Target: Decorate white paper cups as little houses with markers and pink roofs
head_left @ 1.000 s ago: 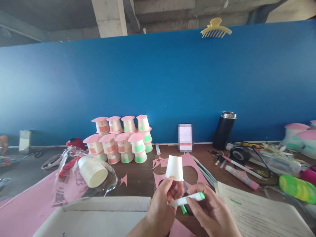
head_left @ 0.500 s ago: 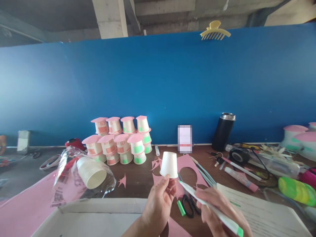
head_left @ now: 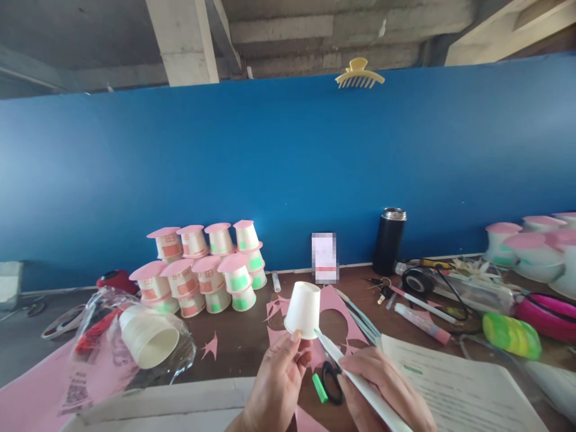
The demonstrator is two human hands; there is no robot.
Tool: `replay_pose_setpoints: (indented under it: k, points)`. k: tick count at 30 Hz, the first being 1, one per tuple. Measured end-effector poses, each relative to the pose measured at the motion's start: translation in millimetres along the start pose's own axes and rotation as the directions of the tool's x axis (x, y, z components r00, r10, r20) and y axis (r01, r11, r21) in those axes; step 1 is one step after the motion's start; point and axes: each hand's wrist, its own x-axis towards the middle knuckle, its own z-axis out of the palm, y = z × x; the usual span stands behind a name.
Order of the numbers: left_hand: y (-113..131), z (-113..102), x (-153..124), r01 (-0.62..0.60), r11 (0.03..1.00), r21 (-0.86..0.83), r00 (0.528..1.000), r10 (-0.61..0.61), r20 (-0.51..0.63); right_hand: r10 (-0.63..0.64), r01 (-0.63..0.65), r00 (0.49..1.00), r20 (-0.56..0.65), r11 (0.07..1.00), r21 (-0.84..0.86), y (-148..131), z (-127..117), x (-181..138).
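The small white paper cup [head_left: 303, 310] is upside down, with its wide rim at the bottom and its flat base on top, and it leans a little to the right. The left hand [head_left: 276, 384] is under the cup and pinches its rim from below, thumb and fingers closed on it. The right hand [head_left: 382, 390] is lower and to the right of the cup, with its fingers wrapped around a long white marker pen [head_left: 355, 381]. The pen lies on a slant: its tip points up and to the left and touches the cup's lower right edge, while its back end runs down to the right, out of the bottom of the view. So the cup sits up and left of the right hand, and the left hand is the one closer to it. Just below the cup, on the brown wooden table [head_left: 243, 336], lie a little green pen cap [head_left: 320, 388] and black scissors [head_left: 332, 381]. Behind the cup is a pink paper sheet with round holes [head_left: 344, 312]. Far left of the cup is a clear plastic bag of stacked white cups [head_left: 144, 339], and behind that a pile of cup houses with pink roofs [head_left: 207, 267]. Right of the cup lies a white printed paper [head_left: 450, 390].
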Motion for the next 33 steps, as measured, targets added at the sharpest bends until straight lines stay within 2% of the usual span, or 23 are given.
replay_pose_setpoints:
  k: [5,10,15,20,24,28,31,33]
  points:
    - [2,9,-5,-0.012,0.988,0.157,1.000,0.008,0.028,0.011,-0.007,0.998,0.056,0.998,-0.063,8,2,0]
    - [-1,9,-5,-0.003,0.984,0.181,1.000,-0.001,0.024,0.011,-0.003,0.995,0.104,0.997,-0.083,12,1,0]
    - [-4,5,-3,0.002,0.979,0.202,1.000,-0.006,0.019,0.025,-0.022,0.998,0.053,0.999,-0.049,12,4,0]
    - [-3,7,-5,-0.016,0.974,0.225,0.999,0.008,0.039,0.015,-0.014,0.999,0.052,1.000,-0.018,12,7,0]
    - [-4,9,-6,0.019,0.984,0.177,0.999,-0.025,0.035,0.023,-0.023,0.998,0.061,1.000,-0.008,12,8,-1]
    - [-5,11,-8,0.080,0.996,0.045,0.996,-0.078,-0.046,0.038,-0.039,0.995,0.095,0.999,0.006,13,9,-2]
    - [-6,10,-10,0.079,0.997,-0.003,0.991,-0.079,-0.106,0.042,-0.043,0.993,0.114,0.999,-0.001,15,10,-4]
    - [-7,9,-11,0.071,0.997,0.016,0.993,-0.069,-0.100,0.041,-0.040,0.992,0.117,0.999,-0.011,15,10,-5]
